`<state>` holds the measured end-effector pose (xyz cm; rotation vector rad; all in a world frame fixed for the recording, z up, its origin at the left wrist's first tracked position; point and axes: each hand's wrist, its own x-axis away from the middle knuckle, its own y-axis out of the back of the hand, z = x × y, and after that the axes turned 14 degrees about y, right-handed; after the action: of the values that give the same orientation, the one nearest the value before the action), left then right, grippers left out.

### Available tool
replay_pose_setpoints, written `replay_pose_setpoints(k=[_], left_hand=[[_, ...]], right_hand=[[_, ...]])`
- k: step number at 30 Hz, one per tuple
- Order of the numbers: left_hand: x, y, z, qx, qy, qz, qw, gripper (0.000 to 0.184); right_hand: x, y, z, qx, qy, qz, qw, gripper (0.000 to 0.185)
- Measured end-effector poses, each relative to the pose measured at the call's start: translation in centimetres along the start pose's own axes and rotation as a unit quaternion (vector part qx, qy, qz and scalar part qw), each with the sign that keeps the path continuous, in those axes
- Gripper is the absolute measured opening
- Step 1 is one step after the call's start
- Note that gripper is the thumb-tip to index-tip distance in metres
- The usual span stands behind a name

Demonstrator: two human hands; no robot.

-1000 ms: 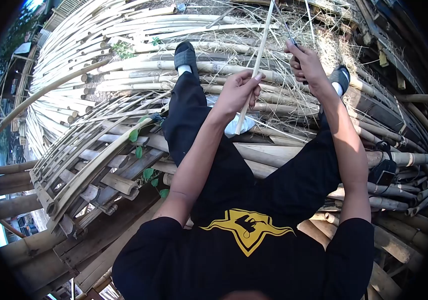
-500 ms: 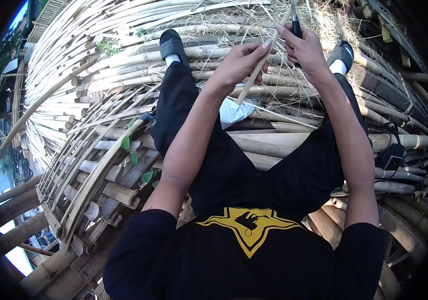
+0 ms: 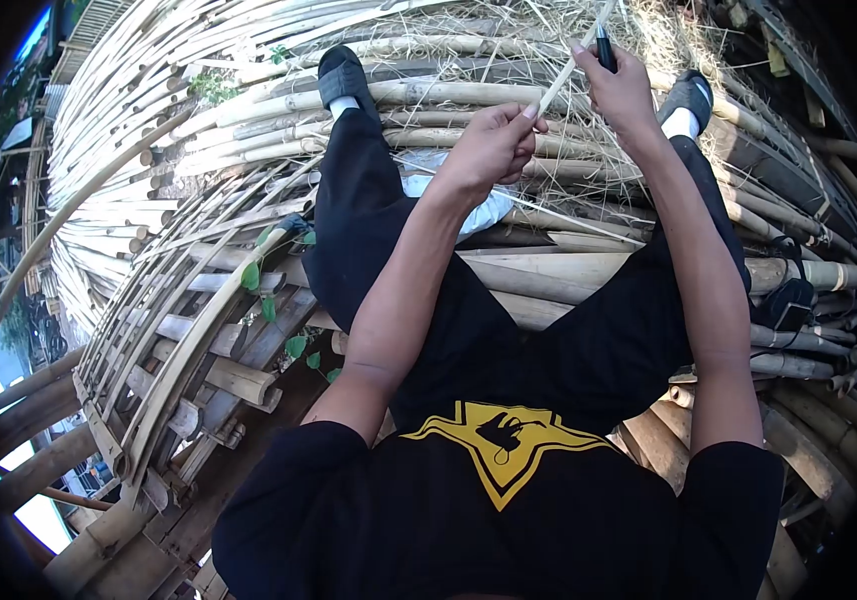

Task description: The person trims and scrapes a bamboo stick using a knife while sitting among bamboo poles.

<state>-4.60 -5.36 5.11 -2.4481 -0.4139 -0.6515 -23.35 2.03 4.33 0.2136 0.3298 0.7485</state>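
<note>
A thin, pale bamboo strip (image 3: 562, 80) slants up and away between my hands, its far end running out at the top edge of the view. My left hand (image 3: 495, 150) pinches the near end between thumb and curled fingers. Farther up the strip, my right hand (image 3: 619, 96) is closed round the black handle of a knife (image 3: 605, 50). Its thumb and index finger lie against the strip. Most of the blade is hidden or out of view. Below my left hand, a white plastic bag (image 3: 487, 214) lies partly under my leg.
Stacked bamboo poles (image 3: 419, 95) spread beneath and around my legs. Loose shavings (image 3: 649, 30) litter the area past my right hand. On the left is a slatted bamboo frame (image 3: 199, 340) with a green vine (image 3: 251, 277). A black strapped item (image 3: 787, 300) rests on poles at right.
The strip has slid up and away, so its near end no longer hangs below my left hand. My left hand has moved slightly down and left; my right hand has shifted slightly right.
</note>
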Motion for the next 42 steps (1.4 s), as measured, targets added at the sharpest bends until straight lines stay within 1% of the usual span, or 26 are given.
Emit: replay_pose_setpoints(k=[2, 3, 4, 6, 7, 8, 10, 11, 12, 15, 17, 18, 20, 22, 25, 27, 30, 31, 32, 34, 35, 37, 38, 40, 41, 42], left_hand=[[-0.1, -0.1, -0.1, -0.001, -0.004, -0.008, 1.0, 0.026], [0.0, -0.2, -0.3, 0.017, -0.005, -0.022, 1.0, 0.026], [0.1, -0.1, -0.5, 0.034, -0.006, -0.037, 0.999, 0.026], [-0.1, 0.4, -1.0, 0.04, -0.011, -0.048, 0.998, 0.026], [-0.1, 0.6, -1.3, 0.053, -0.034, -0.055, 0.996, 0.026], [-0.1, 0.8, -1.5, 0.067, -0.057, -0.061, 0.994, 0.026], [0.1, 1.2, -1.9, 0.055, -0.071, -0.082, 0.993, 0.025], [0.2, 1.4, -2.1, 0.044, -0.083, -0.102, 0.99, 0.025], [0.3, 1.6, -2.5, 0.033, -0.096, -0.122, 0.987, 0.024], [0.7, 1.9, -3.0, 0.03, -0.119, -0.159, 0.98, 0.024], [0.8, 1.9, -3.1, 0.033, -0.129, -0.188, 0.973, 0.024], [0.7, 1.9, -3.2, 0.031, -0.133, -0.187, 0.973, 0.024], [0.7, 2.3, -3.0, -0.008, -0.118, -0.219, 0.968, 0.022], [0.5, 2.6, -2.6, 0.017, -0.111, -0.191, 0.975, 0.021], [0.1, 2.2, -2.4, -0.032, -0.129, -0.227, 0.965, 0.02], [0.3, 1.8, -2.3, 0.015, -0.141, -0.22, 0.965, 0.021], [0.8, 1.7, -2.4, 0.039, -0.136, -0.199, 0.97, 0.022], [1.2, 1.8, -2.5, 0.059, -0.134, -0.166, 0.975, 0.023], [1.3, 1.7, -2.3, 0.058, -0.134, -0.165, 0.975, 0.023], [1.9, 1.5, -2.0, 0.052, -0.103, -0.133, 0.984, 0.023], [2.1, 1.6, -2.0, 0.051, -0.102, -0.123, 0.986, 0.024], [2.4, 1.9, -2.5, 0.044, -0.107, -0.124, 0.986, 0.024], [2.5, 2.1, -2.5, 0.045, -0.104, -0.129, 0.985, 0.024], [2.5, 2.4, -2.6, 0.046, -0.11, -0.133, 0.984, 0.024], [2.4, 2.4, -2.5, 0.048, -0.108, -0.145, 0.982, 0.024], [2.2, 2.4, -2.7, 0.048, -0.109, -0.155, 0.981, 0.024]], right_hand=[[-0.3, 0.3, 0.1, -0.044, -0.075, 0.059, 0.994, 0.042], [-0.3, 0.2, 0.6, 0.013, -0.066, 0.072, 0.995, 0.046], [-0.1, 0.1, 0.9, 0.012, -0.061, 0.071, 0.995, 0.046], [0.5, -0.3, 1.5, 0.101, 0.047, 0.109, 0.988, 0.041], [0.9, -0.4, 2.0, 0.139, 0.102, 0.137, 0.976, 0.043], [1.2, -0.5, 2.5, 0.138, 0.106, 0.138, 0.975, 0.043], [1.9, -0.7, 4.1, 0.215, 0.181, 0.235, 0.93, 0.039], [2.2, -0.9, 4.4, 0.214, 0.195, 0.258, 0.922, 0.037], [2.6, -1.0, 5.4, 0.223, 0.158, 0.28, 0.92, 0.036], [2.7, -1.2, 4.9, 0.208, 0.175, 0.284, 0.919, 0.036], [2.6, -1.4, 4.5, 0.215, 0.217, 0.278, 0.911, 0.036], [2.5, -1.3, 4.7, 0.216, 0.22, 0.276, 0.91, 0.036], [2.7, -1.2, 5.1, 0.19, 0.182, 0.319, 0.91, 0.038], [2.9, -1.3, 4.5, 0.192, 0.204, 0.304, 0.91, 0.038], [2.4, -1.2, 3.8, 0.214, 0.239, 0.294, 0.9, 0.037], [2.0, -1.3, 3.8, 0.235, 0.255, 0.281, 0.895, 0.038], [1.4, -1.4, 3.8, 0.275, 0.243, 0.281, 0.887, 0.044], [0.5, -1.5, 2.9, 0.26, 0.216, 0.25, 0.907, 0.045], [-1.2, -0.9, 1.2, 0.261, 0.216, 0.249, 0.907, 0.045], [-4.2, 1.3, -2.2, 0.303, 0.174, 0.174, 0.921, 0.049], [-4.5, 2.1, -2.3, 0.303, 0.175, 0.169, 0.921, 0.049], [-5.3, 3.2, -1.2, 0.298, 0.115, 0.109, 0.941, 0.055], [-5.5, 3.2, -0.9, 0.298, 0.117, 0.111, 0.941, 0.055], [-4.3, 2.2, 0.0, 0.26, 0.099, 0.201, 0.939, 0.062], [-3.3, 1.1, 0.0, 0.23, 0.151, 0.2, 0.94, 0.059], [-2.4, 0.1, 1.2, 0.201, 0.188, 0.233, 0.933, 0.053]])
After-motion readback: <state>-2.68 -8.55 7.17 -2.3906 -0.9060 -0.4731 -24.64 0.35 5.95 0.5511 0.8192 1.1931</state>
